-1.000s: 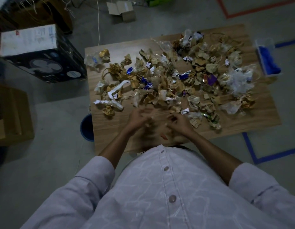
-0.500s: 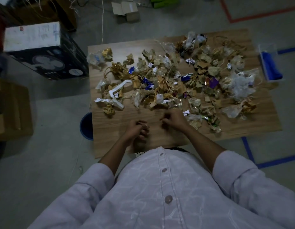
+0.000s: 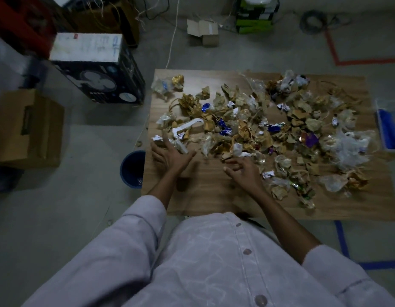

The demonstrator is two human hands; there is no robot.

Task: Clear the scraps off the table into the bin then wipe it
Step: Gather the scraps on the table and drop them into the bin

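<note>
A wooden table (image 3: 210, 191) is strewn with several crumpled scraps (image 3: 254, 129) of brown paper, foil, clear plastic and blue wrappers. My left hand (image 3: 170, 155) lies open with spread fingers at the near left edge of the heap, touching a white strip scrap (image 3: 183, 131). My right hand (image 3: 243, 169) is open too, fingers spread, at the near middle of the heap. A dark blue bin (image 3: 132, 169) stands on the floor under the table's left edge, partly hidden by it.
A clear container with a blue cloth (image 3: 389, 127) sits at the table's right edge. On the floor to the left stand a black fan box (image 3: 97, 69) and a cardboard box (image 3: 26, 129). A small open carton (image 3: 203, 32) and cables lie beyond the table.
Both hands have left the near edge, opened, and reached forward to the heap; the left went left toward the white strip. The camera view has shifted.
</note>
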